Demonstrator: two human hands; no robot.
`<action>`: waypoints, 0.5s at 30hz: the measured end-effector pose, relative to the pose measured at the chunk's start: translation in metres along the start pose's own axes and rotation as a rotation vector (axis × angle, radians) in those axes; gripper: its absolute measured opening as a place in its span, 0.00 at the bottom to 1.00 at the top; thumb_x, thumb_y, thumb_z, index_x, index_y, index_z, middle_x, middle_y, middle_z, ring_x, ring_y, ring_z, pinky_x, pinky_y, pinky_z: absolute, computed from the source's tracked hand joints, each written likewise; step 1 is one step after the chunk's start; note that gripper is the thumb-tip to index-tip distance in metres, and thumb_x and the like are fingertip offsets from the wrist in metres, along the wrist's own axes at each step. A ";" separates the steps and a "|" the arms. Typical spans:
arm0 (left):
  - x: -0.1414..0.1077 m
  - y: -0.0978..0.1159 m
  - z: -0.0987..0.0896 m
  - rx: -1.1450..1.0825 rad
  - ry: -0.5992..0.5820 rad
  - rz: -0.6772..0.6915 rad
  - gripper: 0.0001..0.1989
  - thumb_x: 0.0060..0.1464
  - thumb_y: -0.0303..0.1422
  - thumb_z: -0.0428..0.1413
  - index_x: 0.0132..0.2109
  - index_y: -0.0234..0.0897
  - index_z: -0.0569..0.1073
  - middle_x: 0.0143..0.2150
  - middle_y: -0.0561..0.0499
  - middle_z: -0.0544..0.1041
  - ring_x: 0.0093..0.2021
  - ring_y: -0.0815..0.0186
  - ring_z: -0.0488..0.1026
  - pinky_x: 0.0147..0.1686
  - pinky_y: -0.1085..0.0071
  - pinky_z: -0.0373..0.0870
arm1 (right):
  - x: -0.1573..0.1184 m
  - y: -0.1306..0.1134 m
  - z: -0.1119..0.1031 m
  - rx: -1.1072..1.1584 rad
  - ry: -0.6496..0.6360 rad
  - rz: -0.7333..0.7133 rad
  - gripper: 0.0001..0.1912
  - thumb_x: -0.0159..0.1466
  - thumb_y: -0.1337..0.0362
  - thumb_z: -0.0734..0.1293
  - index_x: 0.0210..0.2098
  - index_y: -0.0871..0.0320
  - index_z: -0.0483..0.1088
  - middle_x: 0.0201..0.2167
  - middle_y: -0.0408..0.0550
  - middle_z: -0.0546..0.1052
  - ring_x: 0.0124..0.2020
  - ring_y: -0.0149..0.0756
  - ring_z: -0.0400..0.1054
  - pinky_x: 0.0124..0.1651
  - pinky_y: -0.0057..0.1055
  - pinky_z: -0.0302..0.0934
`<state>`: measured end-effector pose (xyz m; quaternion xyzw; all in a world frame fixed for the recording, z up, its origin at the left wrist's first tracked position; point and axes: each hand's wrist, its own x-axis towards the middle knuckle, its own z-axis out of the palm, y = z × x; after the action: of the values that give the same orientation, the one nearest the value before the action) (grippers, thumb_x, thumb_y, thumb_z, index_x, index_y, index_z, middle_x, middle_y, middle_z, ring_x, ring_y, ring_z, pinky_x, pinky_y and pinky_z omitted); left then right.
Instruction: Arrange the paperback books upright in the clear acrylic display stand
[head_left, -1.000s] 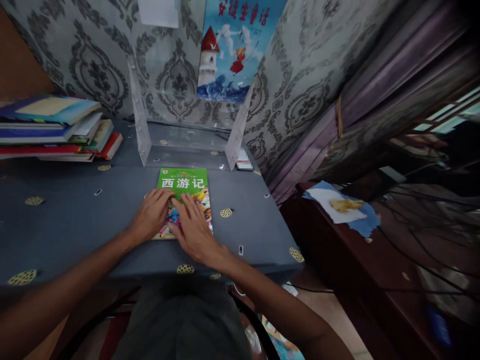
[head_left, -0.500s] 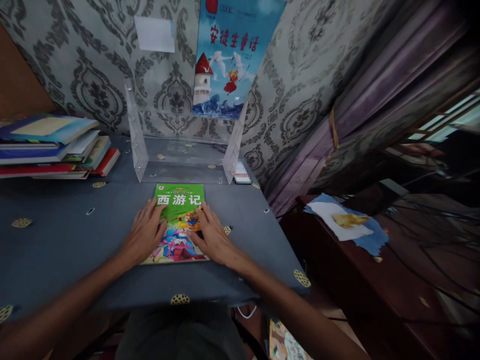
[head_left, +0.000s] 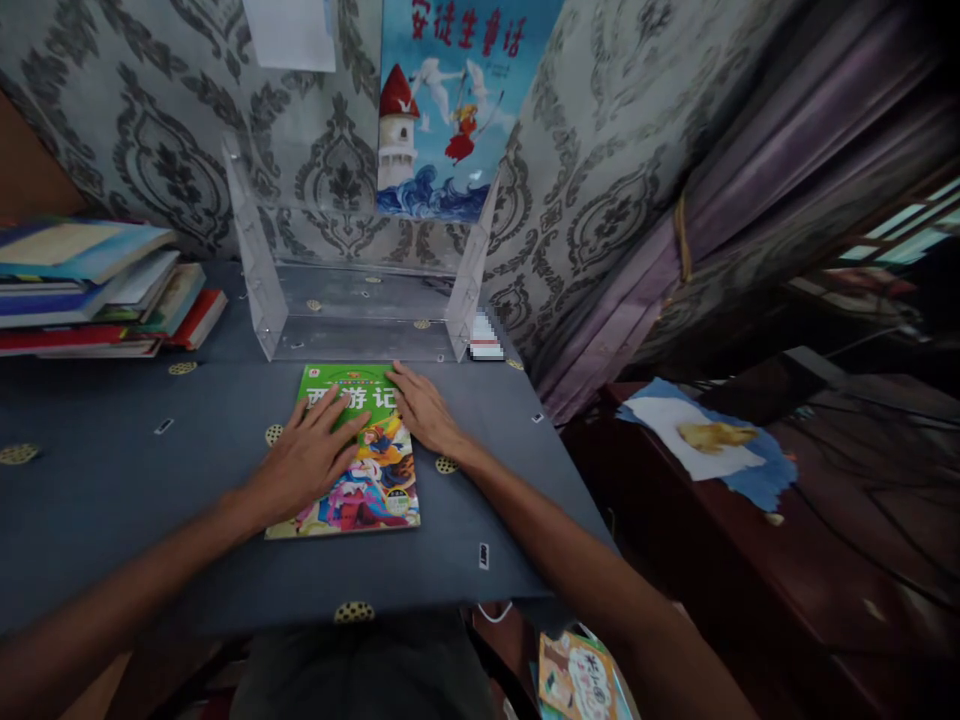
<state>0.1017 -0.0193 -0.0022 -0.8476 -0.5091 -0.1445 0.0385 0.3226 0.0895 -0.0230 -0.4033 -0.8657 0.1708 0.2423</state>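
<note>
Two hands on a green-topped book

The left hand [head_left: 304, 460] lies spread and open across the book's left side; the right hand [head_left: 426, 408], loosely open, touches its upper right edge. The book [head_left: 367, 480] lies flat near the front edge of the counter [head_left: 187, 530]. Just behind it stands a clear stand [head_left: 360, 340]. A pile of books [head_left: 90, 290] occupies the counter's back left corner.

I see a smooth, glossy paper-covered green picture book [head_left: 360, 475], a shiny clear plastic stand [head_left: 360, 341] and a matt dark-blue cloth-covered surface [head_left: 525, 480].
</note>
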 end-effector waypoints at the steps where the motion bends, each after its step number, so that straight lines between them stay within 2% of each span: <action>1: 0.003 0.005 -0.001 -0.005 -0.016 0.034 0.23 0.73 0.41 0.43 0.67 0.44 0.70 0.70 0.38 0.68 0.75 0.45 0.56 0.68 0.37 0.58 | -0.001 0.000 0.000 0.009 0.012 -0.005 0.24 0.74 0.66 0.55 0.67 0.59 0.66 0.72 0.61 0.63 0.72 0.43 0.60 0.73 0.51 0.54; 5: 0.011 0.020 -0.001 -0.067 -0.069 0.145 0.22 0.73 0.42 0.43 0.67 0.49 0.70 0.72 0.41 0.66 0.74 0.46 0.58 0.68 0.36 0.57 | -0.006 -0.001 0.000 0.043 0.052 0.024 0.24 0.74 0.65 0.55 0.67 0.60 0.65 0.72 0.62 0.62 0.73 0.44 0.58 0.72 0.48 0.56; 8: 0.013 0.021 0.000 -0.094 -0.086 0.156 0.22 0.73 0.43 0.43 0.68 0.51 0.68 0.72 0.44 0.66 0.74 0.46 0.58 0.68 0.35 0.57 | -0.008 -0.002 0.000 0.041 0.064 0.062 0.24 0.74 0.63 0.56 0.66 0.61 0.66 0.71 0.63 0.64 0.73 0.45 0.59 0.72 0.49 0.56; 11: 0.012 0.010 0.003 -0.088 -0.053 0.080 0.23 0.73 0.46 0.43 0.68 0.50 0.68 0.71 0.44 0.68 0.73 0.45 0.58 0.67 0.33 0.57 | -0.011 -0.005 -0.003 0.012 0.051 0.076 0.22 0.74 0.63 0.57 0.65 0.61 0.67 0.67 0.63 0.69 0.70 0.46 0.62 0.72 0.51 0.56; 15: 0.010 -0.015 0.011 -0.080 0.043 -0.109 0.25 0.72 0.46 0.42 0.66 0.40 0.69 0.71 0.35 0.66 0.72 0.42 0.60 0.66 0.36 0.60 | -0.017 -0.011 -0.011 -0.027 0.028 0.112 0.22 0.73 0.64 0.59 0.64 0.63 0.67 0.61 0.65 0.76 0.68 0.50 0.65 0.70 0.52 0.58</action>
<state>0.0955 -0.0018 -0.0113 -0.8163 -0.5472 -0.1848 0.0078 0.3307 0.0705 -0.0132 -0.4567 -0.8406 0.1664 0.2391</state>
